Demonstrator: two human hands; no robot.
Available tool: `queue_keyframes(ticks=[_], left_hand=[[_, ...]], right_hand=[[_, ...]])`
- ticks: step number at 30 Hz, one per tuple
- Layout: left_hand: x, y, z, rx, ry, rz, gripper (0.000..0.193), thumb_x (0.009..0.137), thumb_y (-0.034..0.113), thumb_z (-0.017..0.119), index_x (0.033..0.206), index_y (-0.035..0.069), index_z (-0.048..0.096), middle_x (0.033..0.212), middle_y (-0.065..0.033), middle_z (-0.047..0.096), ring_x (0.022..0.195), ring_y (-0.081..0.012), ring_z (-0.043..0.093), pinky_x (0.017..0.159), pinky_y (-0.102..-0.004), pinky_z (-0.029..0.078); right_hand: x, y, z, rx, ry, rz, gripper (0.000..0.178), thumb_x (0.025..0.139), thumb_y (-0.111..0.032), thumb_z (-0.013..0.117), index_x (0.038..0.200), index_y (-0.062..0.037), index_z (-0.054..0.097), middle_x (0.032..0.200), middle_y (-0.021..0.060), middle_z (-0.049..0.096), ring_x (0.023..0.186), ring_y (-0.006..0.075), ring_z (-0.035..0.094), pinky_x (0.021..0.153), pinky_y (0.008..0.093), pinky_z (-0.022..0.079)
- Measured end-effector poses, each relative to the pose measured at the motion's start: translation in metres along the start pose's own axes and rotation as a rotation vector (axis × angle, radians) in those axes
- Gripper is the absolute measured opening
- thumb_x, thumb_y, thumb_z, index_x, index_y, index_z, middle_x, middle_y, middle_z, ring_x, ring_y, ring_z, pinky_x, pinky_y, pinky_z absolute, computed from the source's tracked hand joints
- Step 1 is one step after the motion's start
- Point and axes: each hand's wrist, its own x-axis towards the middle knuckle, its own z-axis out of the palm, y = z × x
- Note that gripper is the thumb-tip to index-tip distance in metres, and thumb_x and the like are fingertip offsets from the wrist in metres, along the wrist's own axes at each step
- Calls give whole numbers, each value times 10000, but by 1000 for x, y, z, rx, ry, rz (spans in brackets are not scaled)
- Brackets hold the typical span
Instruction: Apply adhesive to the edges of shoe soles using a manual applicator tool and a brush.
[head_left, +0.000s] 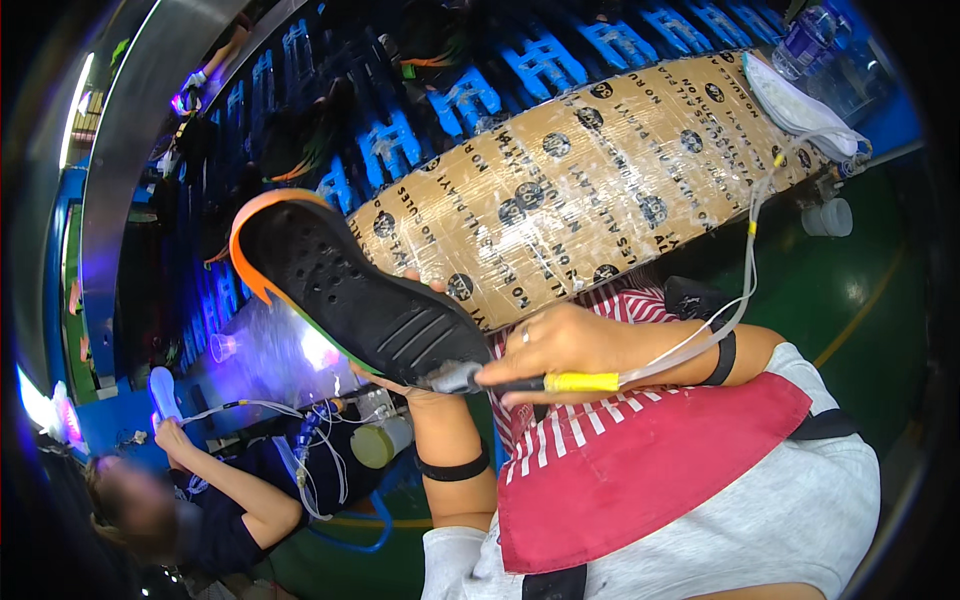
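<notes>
A black shoe sole (pixel 350 290) with an orange-to-green rim is held out in front of me, its holed and grooved face toward me. My left hand (pixel 398 383) is closed around it from beneath; fingertips show at its far edge and the thumb lies along the near edge. In my closed right hand (pixel 565 345) is a brush (pixel 525 384) with a dark handle and a yellow band. The pale bristles touch the sole's near right end. Thin clear tubes (pixel 735 318) run from the brush along my right forearm.
Beyond my hands lies a cardboard-covered bench (pixel 590 170) wrapped in clear film. A line of blue racks (pixel 540 68) runs behind it. At the right are a white padded piece (pixel 795 105), a bottle (pixel 808 40) and a cup (pixel 828 217). A co-worker (pixel 240 490) holds a pale sole at lower left.
</notes>
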Motion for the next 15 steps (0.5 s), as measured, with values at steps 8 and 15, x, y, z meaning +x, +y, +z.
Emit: queue_keyframes(ticks=[8, 15], left_hand=[[2, 13, 19, 82, 153, -95, 1001, 648, 662, 578, 1331, 12, 242, 1225, -256, 417, 1053, -465, 459, 888, -542, 404], [9, 27, 14, 361, 204, -266, 872, 691, 531, 579, 1289, -35, 292, 1174, -292, 435, 997, -422, 513, 838, -529, 444]], right_hand=[[4, -3, -10, 43, -111, -94, 310, 741, -126, 648, 1046, -104, 598, 633, 97, 544, 566, 251, 547, 506, 331, 442], [2, 3, -15, -14, -337, -47, 215, 745, -134, 617, 956, -97, 630, 655, 132, 573, 604, 282, 578, 533, 367, 459]])
